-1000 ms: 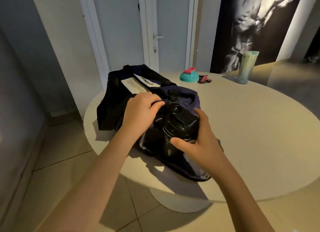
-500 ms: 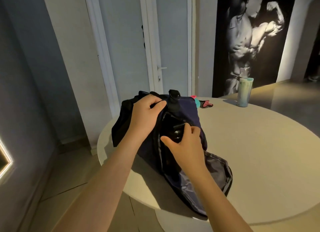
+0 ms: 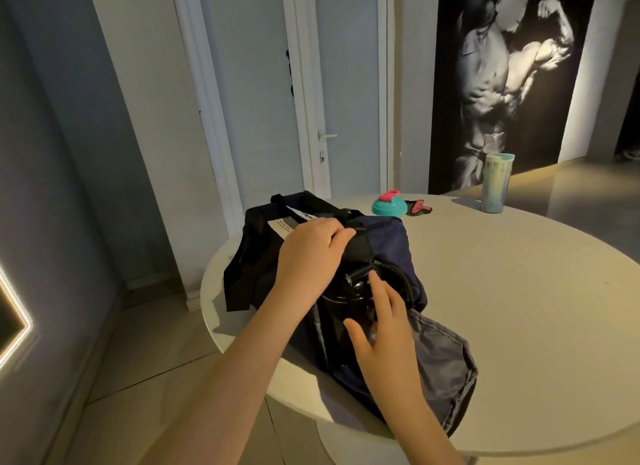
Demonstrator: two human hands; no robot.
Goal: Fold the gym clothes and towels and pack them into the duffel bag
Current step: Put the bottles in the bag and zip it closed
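Observation:
A dark navy duffel bag [image 3: 398,242] lies open on the left part of a round white table [image 3: 519,308], its grey-lined flap [image 3: 440,364] spread toward me. My left hand [image 3: 311,256] grips the bag's upper edge and black strap, holding the opening wide. Inside the opening sits a black bottle [image 3: 349,291] with a cap. My right hand [image 3: 381,329] rests on the bottle with straight fingers, fingertips near the cap. A white tag [image 3: 282,227] shows on the bag's black end. No clothes or towels are visible.
At the table's far side stand a teal lid with a pink tab [image 3: 386,204], a small red and black item [image 3: 417,208] and a pale green tumbler [image 3: 495,184]. A door [image 3: 343,100] and a wall poster [image 3: 502,83] are behind. Tiled floor lies to the left.
The black bottle has gone down into the bag. My right hand went from gripping its top to lying on it with straight fingers. My left hand kept its hold on the bag's edge.

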